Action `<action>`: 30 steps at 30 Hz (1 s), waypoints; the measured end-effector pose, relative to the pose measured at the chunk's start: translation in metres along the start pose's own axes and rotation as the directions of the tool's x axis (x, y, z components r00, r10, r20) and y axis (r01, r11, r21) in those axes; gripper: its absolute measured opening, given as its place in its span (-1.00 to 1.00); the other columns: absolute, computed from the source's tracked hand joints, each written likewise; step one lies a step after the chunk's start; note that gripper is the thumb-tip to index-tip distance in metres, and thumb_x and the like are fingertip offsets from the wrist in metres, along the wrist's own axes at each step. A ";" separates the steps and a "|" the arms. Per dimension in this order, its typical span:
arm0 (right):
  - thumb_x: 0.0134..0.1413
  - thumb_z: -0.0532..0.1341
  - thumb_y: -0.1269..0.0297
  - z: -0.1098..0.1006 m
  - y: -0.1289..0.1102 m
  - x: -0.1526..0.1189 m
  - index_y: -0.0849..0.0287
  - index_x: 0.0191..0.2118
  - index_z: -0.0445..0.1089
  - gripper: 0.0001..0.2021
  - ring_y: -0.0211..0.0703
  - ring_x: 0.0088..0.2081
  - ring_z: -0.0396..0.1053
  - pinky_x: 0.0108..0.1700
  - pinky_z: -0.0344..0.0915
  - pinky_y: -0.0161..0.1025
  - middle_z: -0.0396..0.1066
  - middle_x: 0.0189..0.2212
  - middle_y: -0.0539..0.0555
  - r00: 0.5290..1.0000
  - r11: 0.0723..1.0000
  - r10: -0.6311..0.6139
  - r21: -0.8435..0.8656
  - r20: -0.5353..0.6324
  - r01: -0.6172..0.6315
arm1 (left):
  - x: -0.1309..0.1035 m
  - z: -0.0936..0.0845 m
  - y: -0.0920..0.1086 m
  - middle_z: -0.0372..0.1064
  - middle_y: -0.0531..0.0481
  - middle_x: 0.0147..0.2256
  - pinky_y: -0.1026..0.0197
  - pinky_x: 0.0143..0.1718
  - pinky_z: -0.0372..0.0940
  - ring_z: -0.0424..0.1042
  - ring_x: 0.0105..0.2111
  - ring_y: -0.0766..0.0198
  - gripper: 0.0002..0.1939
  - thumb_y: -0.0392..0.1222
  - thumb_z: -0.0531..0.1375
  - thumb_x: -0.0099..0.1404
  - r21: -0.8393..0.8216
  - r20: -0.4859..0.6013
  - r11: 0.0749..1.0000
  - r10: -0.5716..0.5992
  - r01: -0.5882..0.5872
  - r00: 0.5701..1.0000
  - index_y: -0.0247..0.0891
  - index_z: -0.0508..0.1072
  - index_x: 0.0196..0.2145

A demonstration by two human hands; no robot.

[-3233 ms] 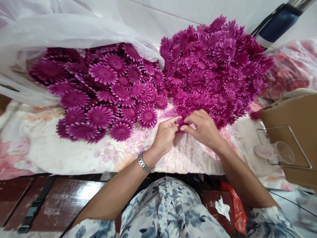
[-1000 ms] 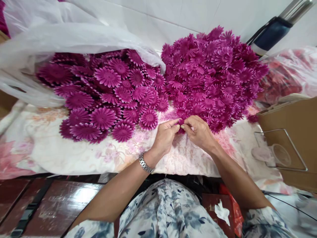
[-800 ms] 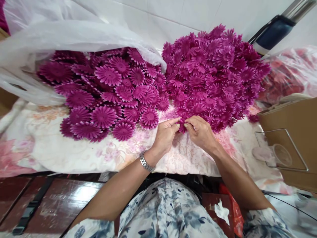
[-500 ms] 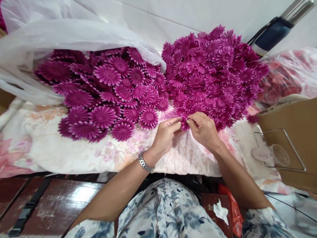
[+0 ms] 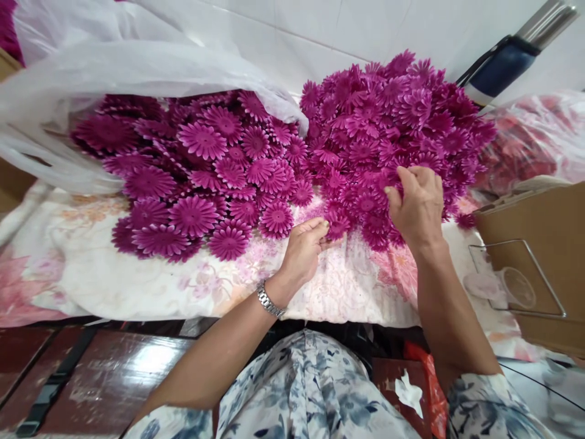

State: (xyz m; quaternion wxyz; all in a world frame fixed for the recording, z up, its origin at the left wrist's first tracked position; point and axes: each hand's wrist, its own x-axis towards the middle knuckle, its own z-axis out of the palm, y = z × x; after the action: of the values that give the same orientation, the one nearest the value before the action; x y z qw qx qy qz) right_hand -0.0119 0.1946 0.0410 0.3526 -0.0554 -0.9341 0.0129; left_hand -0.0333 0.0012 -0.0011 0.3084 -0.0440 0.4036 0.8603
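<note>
1. Left hand [image 5: 305, 247]: forearm runs up from the lower left, a metal wristwatch [image 5: 269, 300] at the wrist. The hand rests on the floral cloth [image 5: 150, 286] at the near edge of the right-hand flower pile [image 5: 393, 122]. Fingers curled, thumb and forefinger closed together beside a small magenta flower [image 5: 337, 227]; whether they actually pinch it cannot be told.
2. Right hand [image 5: 417, 204]: forearm rises steeply from the lower right. The hand lies on the near slope of the pile, back toward the camera, fingers bent into the blooms. What it grips, if anything, is hidden under the palm.
3. Change: half a second earlier both hands met fingertip to fingertip over one flower at the pile's near edge. The right hand has since moved up and rightward onto the pile; the left has stayed almost in place.
4. Left of the pile: larger, flatter purple flowers [image 5: 201, 164] spilling from a clear plastic bag [image 5: 114, 61].
5. Right of the pile: a cardboard box [image 5: 539, 244], and beyond it a bag of red flowers [image 5: 525, 146].
6. Behind the pile: a white tiled wall [image 5: 292, 36].
</note>
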 end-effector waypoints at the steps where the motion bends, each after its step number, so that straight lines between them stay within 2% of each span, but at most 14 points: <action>1: 0.10 0.18 0.22 -0.001 -0.005 -0.003 0.15 -0.14 0.38 -0.78 0.00 -0.18 0.27 -0.13 0.23 -0.02 0.37 -0.25 0.18 0.999 0.997 -0.023 0.068 0.038 0.020 | 0.000 0.000 0.000 0.28 0.09 -0.54 0.19 -0.30 0.37 0.31 -0.53 0.41 -0.87 -0.28 0.26 0.03 -0.019 0.010 1.000 -0.006 0.006 1.000 -0.33 0.35 -0.55; 4: 0.08 0.21 0.22 0.001 -0.032 -0.020 0.13 -0.26 0.38 -0.87 -0.10 -0.26 0.31 -0.20 0.28 -0.14 0.38 -0.36 0.09 0.974 0.936 -0.140 0.346 0.180 0.071 | 0.000 0.001 -0.001 0.30 0.09 -0.53 0.20 -0.31 0.38 0.34 -0.51 0.40 -0.90 -0.29 0.25 0.02 -0.031 0.022 0.999 -0.013 0.014 1.000 -0.32 0.37 -0.53; 6: 0.06 0.23 0.27 0.006 -0.047 -0.030 0.13 -0.36 0.35 -0.93 -0.17 -0.32 0.30 -0.26 0.27 -0.20 0.36 -0.43 0.03 0.953 0.887 -0.169 0.461 0.253 0.035 | 0.001 0.002 -0.002 0.27 0.10 -0.56 0.25 -0.37 0.36 0.33 -0.53 0.41 -0.88 -0.30 0.24 0.01 -0.006 0.023 1.000 -0.021 0.021 1.000 -0.31 0.33 -0.57; 10: -0.01 0.24 0.36 0.011 -0.054 -0.035 0.14 -0.45 0.28 -0.90 -0.27 -0.45 0.25 -0.39 0.20 -0.29 0.28 -0.52 -0.05 0.924 0.820 -0.088 0.553 0.372 -0.145 | 0.000 0.003 -0.003 0.13 0.14 -0.63 0.30 -0.44 0.31 0.23 -0.59 0.44 -0.84 -0.33 0.18 0.04 0.082 -0.006 0.997 -0.013 0.014 1.000 -0.32 0.28 -0.64; 12: -0.01 0.22 0.38 0.009 -0.052 -0.033 0.15 -0.46 0.29 -0.91 -0.30 -0.48 0.25 -0.42 0.17 -0.31 0.29 -0.53 -0.06 0.915 0.801 -0.075 0.570 0.396 -0.182 | 0.000 0.004 -0.003 0.11 0.14 -0.64 0.32 -0.47 0.29 0.19 -0.60 0.45 -0.83 -0.35 0.18 0.04 0.118 -0.030 0.993 0.013 -0.009 0.999 -0.32 0.28 -0.65; 16: 0.03 0.18 0.40 0.007 -0.051 -0.033 0.15 -0.45 0.32 -0.92 -0.30 -0.47 0.28 -0.41 0.18 -0.32 0.34 -0.51 -0.05 0.923 0.813 -0.078 0.560 0.377 -0.161 | 0.000 0.002 -0.006 0.08 0.14 -0.65 0.33 -0.50 0.24 0.13 -0.61 0.45 -0.81 -0.33 0.20 0.01 0.163 -0.053 0.986 0.048 -0.039 0.997 -0.31 0.27 -0.67; 22: 0.07 0.13 0.46 0.004 -0.054 -0.036 0.18 -0.44 0.35 -0.88 -0.28 -0.45 0.32 -0.36 0.21 -0.32 0.38 -0.51 -0.01 0.957 0.873 -0.124 0.488 0.261 -0.019 | 0.000 -0.001 -0.006 0.06 0.15 -0.65 0.35 -0.51 0.22 0.10 -0.60 0.46 -0.80 -0.31 0.20 -0.01 0.235 -0.036 0.968 0.098 -0.087 0.995 -0.30 0.25 -0.68; 27: 0.08 0.12 0.48 0.004 -0.055 -0.038 0.19 -0.44 0.36 -0.86 -0.27 -0.44 0.33 -0.36 0.23 -0.33 0.39 -0.51 0.01 0.970 0.898 -0.144 0.437 0.195 0.045 | -0.003 0.004 -0.002 0.19 0.16 -0.63 0.34 -0.44 0.32 0.24 -0.58 0.47 -0.86 -0.29 0.26 -0.08 0.182 0.017 0.982 0.053 -0.055 0.998 -0.32 0.32 -0.61; 30: 0.09 0.12 0.49 0.006 -0.054 -0.042 0.17 -0.42 0.36 -0.86 -0.27 -0.41 0.35 -0.34 0.25 -0.33 0.40 -0.50 0.00 0.974 0.901 -0.167 0.425 0.155 0.087 | -0.003 0.006 -0.002 0.26 0.16 -0.64 0.32 -0.49 0.34 0.34 -0.62 0.43 -0.86 -0.35 0.24 -0.11 0.204 -0.005 0.979 0.020 -0.019 1.000 -0.32 0.29 -0.61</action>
State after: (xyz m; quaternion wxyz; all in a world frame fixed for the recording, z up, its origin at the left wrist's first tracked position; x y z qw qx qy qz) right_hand 0.0103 0.1359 0.0126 0.2669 0.0836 -0.9405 0.1930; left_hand -0.0289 0.0055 0.0025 0.3016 -0.0112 0.4910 0.8172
